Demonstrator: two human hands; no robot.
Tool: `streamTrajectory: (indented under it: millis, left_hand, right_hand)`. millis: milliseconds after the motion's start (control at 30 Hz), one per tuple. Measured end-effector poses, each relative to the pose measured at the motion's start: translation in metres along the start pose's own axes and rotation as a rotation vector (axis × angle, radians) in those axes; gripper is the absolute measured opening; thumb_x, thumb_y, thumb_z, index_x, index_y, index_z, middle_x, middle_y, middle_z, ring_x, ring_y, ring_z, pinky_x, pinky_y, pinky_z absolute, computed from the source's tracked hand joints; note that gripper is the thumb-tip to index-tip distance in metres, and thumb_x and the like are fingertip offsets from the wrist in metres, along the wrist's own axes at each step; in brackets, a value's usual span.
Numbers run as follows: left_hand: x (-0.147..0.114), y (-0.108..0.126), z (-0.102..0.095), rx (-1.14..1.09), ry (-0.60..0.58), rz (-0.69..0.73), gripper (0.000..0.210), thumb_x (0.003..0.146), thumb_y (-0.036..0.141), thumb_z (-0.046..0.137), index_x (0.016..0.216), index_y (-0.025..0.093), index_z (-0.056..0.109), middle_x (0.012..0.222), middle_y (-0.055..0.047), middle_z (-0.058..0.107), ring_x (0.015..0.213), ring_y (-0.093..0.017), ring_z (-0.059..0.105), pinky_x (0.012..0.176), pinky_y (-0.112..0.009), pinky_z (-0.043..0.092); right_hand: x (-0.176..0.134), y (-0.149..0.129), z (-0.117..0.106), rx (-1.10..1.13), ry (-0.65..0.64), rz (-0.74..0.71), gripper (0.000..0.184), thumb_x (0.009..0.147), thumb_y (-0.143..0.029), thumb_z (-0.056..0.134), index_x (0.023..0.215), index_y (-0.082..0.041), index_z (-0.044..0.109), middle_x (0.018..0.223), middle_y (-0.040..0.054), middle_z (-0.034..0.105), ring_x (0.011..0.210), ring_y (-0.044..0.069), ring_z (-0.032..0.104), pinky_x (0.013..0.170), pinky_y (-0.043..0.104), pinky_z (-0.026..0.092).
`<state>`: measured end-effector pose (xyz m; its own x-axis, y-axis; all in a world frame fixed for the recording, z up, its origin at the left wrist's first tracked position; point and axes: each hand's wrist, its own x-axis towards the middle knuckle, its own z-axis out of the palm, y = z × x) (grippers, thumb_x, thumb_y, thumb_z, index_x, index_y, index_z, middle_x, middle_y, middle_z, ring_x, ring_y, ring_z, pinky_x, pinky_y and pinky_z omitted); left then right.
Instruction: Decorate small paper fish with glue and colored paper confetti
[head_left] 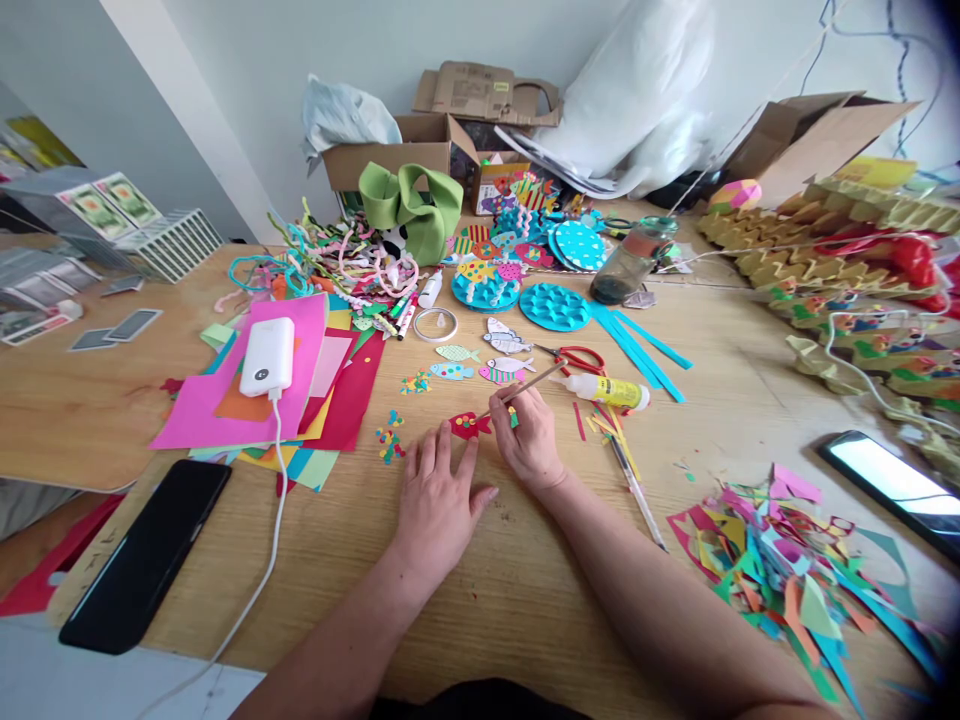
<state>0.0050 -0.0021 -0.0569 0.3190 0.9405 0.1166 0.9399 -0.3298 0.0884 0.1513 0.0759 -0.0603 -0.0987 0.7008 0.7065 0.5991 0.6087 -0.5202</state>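
My right hand [526,438] pinches a thin wooden stick [534,383], its lower tip against a small red paper fish [465,426] with yellow and coloured dots. Flat on the table with fingers spread, my left hand [440,487] touches the fish's lower edge with its fingertips. Small paper dots [390,438] lie to the left, with more dots [416,382] farther back. Beyond the hands are several finished-looking paper fish [451,371], red-handled scissors [581,359] and a glue bottle [611,391]. A pen [636,490] lies right of my right forearm.
Coloured paper sheets [195,405] carry a white power bank [268,356] on the left, its cable crossing the table. A black phone [145,556] lies nearby. Paper scraps [795,570], another phone [900,485] and egg cartons [780,260] occupy the right. A glass jar [634,262] stands behind.
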Motion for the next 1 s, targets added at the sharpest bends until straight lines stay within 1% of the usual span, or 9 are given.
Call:
streamTrajectory:
  millis: [800, 1000]
  left_hand:
    - [0.0008, 0.0011, -0.0035, -0.009, -0.027, -0.006, 0.060, 0.090, 0.051, 0.057, 0.140, 0.019, 0.051, 0.147, -0.021, 0.044, 0.132, -0.036, 0.042, 0.108, -0.055, 0.035]
    - [0.0009, 0.0009, -0.0050, -0.012, -0.022, -0.007, 0.059, 0.090, 0.051, 0.057, 0.140, 0.019, 0.051, 0.147, -0.020, 0.045, 0.132, -0.035, 0.042, 0.108, -0.057, 0.034]
  right_hand:
    - [0.0011, -0.0008, 0.0000, 0.015, 0.007, -0.013, 0.015, 0.091, -0.012, 0.047, 0.080, -0.023, 0.048, 0.071, 0.0018, 0.057, 0.068, 0.019, 0.053, 0.066, 0.032, 0.042]
    - [0.0005, -0.0010, 0.0004, 0.014, -0.008, 0.029, 0.015, 0.091, -0.015, 0.047, 0.078, -0.024, 0.049, 0.071, 0.0022, 0.057, 0.069, 0.019, 0.054, 0.066, 0.033, 0.043]
